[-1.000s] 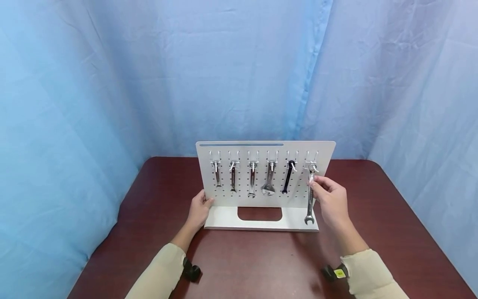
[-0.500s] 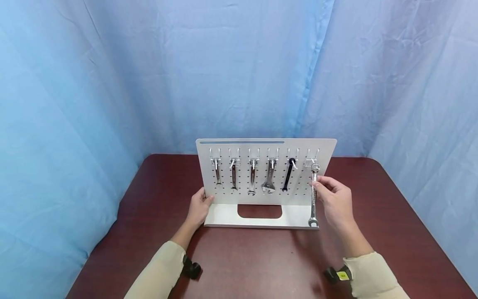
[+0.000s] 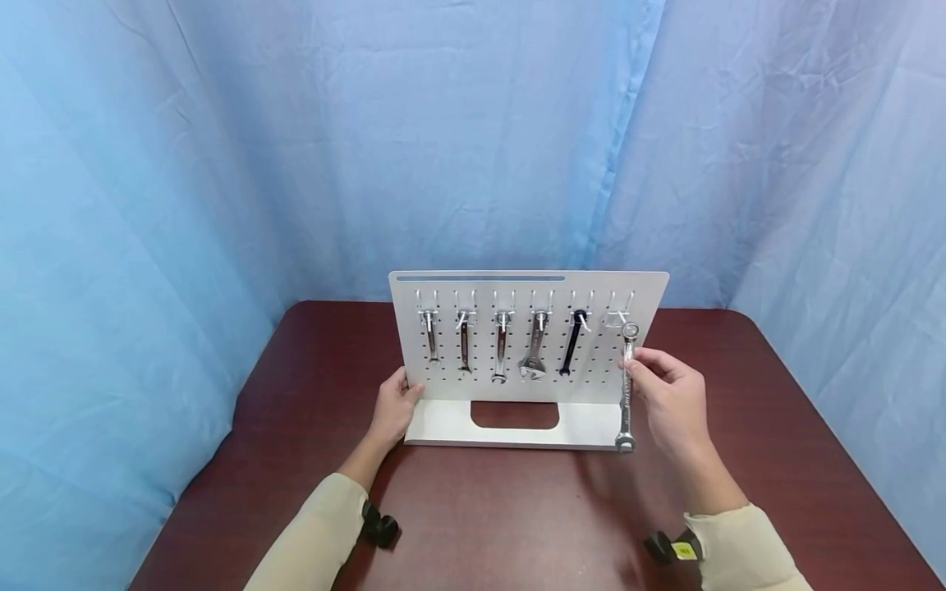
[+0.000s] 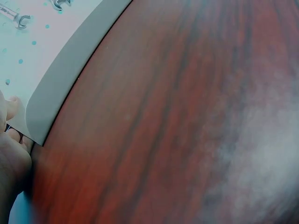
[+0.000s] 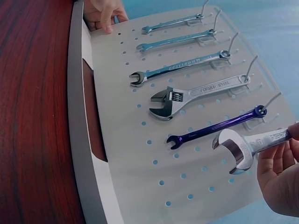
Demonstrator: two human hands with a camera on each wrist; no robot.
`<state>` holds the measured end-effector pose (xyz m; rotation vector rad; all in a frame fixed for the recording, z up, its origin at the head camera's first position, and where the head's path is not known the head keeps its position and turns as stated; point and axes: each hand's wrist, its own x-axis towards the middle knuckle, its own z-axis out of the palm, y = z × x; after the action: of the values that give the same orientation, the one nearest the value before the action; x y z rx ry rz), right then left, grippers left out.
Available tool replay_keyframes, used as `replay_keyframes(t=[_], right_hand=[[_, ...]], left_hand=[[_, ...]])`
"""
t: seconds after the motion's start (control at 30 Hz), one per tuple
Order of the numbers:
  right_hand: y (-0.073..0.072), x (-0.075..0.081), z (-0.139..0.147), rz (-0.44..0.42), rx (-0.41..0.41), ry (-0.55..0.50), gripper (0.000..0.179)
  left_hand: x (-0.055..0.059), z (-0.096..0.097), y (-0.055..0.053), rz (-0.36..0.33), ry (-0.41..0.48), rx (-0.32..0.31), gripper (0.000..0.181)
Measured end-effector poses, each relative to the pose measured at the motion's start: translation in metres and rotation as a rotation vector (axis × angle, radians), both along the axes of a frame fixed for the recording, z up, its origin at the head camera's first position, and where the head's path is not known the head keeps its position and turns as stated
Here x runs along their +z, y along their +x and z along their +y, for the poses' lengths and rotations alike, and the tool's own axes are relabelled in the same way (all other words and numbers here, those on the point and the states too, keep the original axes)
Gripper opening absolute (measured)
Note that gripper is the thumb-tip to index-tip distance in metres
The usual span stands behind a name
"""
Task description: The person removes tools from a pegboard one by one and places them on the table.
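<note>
My right hand (image 3: 674, 406) pinches a silver combination wrench (image 3: 626, 402) by its shaft, open end hanging down. Its ring end sits just below and in front of the rightmost hook (image 3: 619, 316), apparently off it. In the right wrist view the open jaw of this wrench (image 5: 237, 151) shows large beside a purple wrench (image 5: 217, 126). With thumb in front and fingers behind, my left hand (image 3: 392, 410) grips the left edge of a white pegboard stand (image 3: 517, 392). On its other hooks hang several wrenches, among them an adjustable wrench (image 3: 535, 349).
The stand's base, with a rectangular cutout (image 3: 515, 414), rests on a dark red-brown table (image 3: 473, 509). Blue curtains (image 3: 443, 148) hang behind the table and at both sides. A black wrist device (image 3: 380, 529) sits on each forearm.
My right hand has drawn the combination wrench away from the rightmost hook, slightly right and toward me. My left hand keeps its grip on the pegboard's edge.
</note>
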<state>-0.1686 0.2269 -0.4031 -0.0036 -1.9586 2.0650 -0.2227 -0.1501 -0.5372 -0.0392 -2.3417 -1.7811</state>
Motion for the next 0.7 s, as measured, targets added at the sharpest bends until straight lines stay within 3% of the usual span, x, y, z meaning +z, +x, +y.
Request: replay_keyframes(t=[0.33,0.5,0.7], right_hand=[[0.007,0.006,0.003,0.048,0.024,0.005,0.021],[0.008,0.008,0.011,0.059,0.023,-0.037,0.011],[0.006,0.006,0.029,0.044,-0.007,-0.063,0.010]], left_hand=[[0.001,-0.001,0.000,0.008,-0.003,0.002,0.020],[0.001,-0.001,0.000,0.010,-0.008,0.007,0.014],[0.001,0.000,0.000,-0.001,-0.002,-0.001,0.026]])
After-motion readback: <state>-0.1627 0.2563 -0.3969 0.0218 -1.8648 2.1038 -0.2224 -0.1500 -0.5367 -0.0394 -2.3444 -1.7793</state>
